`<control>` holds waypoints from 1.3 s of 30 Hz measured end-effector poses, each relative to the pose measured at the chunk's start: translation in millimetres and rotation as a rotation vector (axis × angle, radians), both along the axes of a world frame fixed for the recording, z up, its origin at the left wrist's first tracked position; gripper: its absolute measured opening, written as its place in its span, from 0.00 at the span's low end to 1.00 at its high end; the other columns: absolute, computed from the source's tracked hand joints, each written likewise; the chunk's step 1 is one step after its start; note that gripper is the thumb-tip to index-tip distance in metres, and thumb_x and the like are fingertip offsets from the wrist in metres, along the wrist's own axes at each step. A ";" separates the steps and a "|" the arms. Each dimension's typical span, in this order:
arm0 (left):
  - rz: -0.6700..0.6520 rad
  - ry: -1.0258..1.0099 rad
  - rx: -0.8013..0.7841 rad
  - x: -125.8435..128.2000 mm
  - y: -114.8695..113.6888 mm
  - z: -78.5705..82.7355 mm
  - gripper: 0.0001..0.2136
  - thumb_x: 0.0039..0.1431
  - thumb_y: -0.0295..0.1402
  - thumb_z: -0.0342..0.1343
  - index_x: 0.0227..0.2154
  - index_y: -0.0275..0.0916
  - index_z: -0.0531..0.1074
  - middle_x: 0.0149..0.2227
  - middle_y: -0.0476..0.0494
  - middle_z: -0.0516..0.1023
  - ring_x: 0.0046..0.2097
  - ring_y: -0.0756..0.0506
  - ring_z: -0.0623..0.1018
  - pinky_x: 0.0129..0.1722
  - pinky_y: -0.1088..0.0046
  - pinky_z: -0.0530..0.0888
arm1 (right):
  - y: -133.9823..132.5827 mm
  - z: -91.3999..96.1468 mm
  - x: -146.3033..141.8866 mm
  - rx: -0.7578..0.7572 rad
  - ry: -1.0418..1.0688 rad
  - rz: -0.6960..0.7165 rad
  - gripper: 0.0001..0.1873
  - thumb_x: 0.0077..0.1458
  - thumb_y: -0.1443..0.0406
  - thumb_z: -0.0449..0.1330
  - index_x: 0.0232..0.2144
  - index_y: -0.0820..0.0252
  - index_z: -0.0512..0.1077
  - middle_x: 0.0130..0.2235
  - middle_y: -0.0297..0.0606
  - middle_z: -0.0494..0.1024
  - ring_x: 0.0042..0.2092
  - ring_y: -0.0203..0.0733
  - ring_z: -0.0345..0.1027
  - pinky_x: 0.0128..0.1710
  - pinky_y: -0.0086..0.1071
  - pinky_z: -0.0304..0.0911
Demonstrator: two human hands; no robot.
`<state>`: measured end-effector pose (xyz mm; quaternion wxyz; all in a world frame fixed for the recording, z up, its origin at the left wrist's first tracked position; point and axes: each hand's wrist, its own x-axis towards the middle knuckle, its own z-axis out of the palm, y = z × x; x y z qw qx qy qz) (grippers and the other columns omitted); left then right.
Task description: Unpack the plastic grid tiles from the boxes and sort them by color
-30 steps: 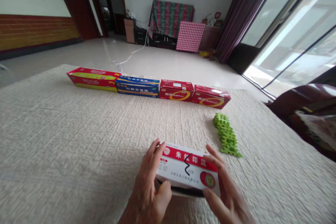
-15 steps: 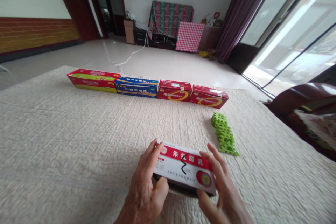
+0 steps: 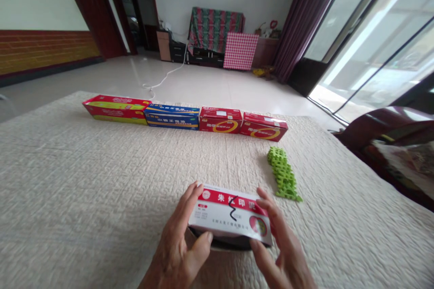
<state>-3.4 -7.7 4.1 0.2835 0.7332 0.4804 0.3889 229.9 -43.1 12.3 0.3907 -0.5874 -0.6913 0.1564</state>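
Between my two hands is a white and red ink paste box point(image 3: 222, 225), its printed top facing up and a black squiggle drawn on it. The dark front side of the box shows below the top. My left hand point(image 3: 181, 239) grips its left end, with fingers along the far left edge and thumb at the front. At the right end, my right hand point(image 3: 281, 244) holds it the same way, thumb on the front edge. Whether the box's underside touches the cloth cannot be seen. Just beyond my right hand lies a stack of green plastic lattice pieces point(image 3: 284, 174).
Across the far part of the cream quilted cloth point(image 3: 101, 180) runs a row: a red and yellow box point(image 3: 117, 109), a blue box point(image 3: 172, 116) and two red boxes point(image 3: 220, 120). A dark red chair point(image 3: 386, 126) stands at the right. A white cable point(image 3: 166, 76) crosses the floor.
The whole view has shifted slightly with my head. The box stays between both hands, and a little more of its dark front side shows. The row of boxes and green pieces stay put.
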 end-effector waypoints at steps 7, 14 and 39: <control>0.006 -0.055 -0.036 0.9 0.1 0.9 0.38 0.51 0.21 0.50 0.66 0.48 0.51 0.68 0.42 0.54 0.68 0.36 0.56 0.64 0.51 0.60 | 2.0 -5.8 -10.3 0.061 0.055 -0.048 0.23 0.58 0.61 0.54 0.55 0.53 0.59 0.65 0.47 0.57 0.64 0.56 0.56 0.56 0.52 0.64; 0.122 -0.099 -0.017 8.0 1.2 -3.5 0.35 0.51 0.21 0.47 0.64 0.45 0.54 0.66 0.41 0.58 0.67 0.37 0.58 0.63 0.51 0.61 | 2.5 1.9 -16.6 0.050 -0.023 0.040 0.22 0.57 0.61 0.56 0.54 0.54 0.61 0.67 0.47 0.53 0.64 0.54 0.55 0.55 0.48 0.66; 0.026 0.013 0.035 9.5 -1.0 7.7 0.24 0.61 0.31 0.51 0.61 0.41 0.61 0.63 0.39 0.64 0.64 0.39 0.63 0.63 0.58 0.64 | 11.1 7.9 -10.1 -0.058 0.580 -0.564 0.18 0.50 0.51 0.63 0.35 0.58 0.71 0.35 0.39 0.80 0.33 0.39 0.74 0.29 0.28 0.69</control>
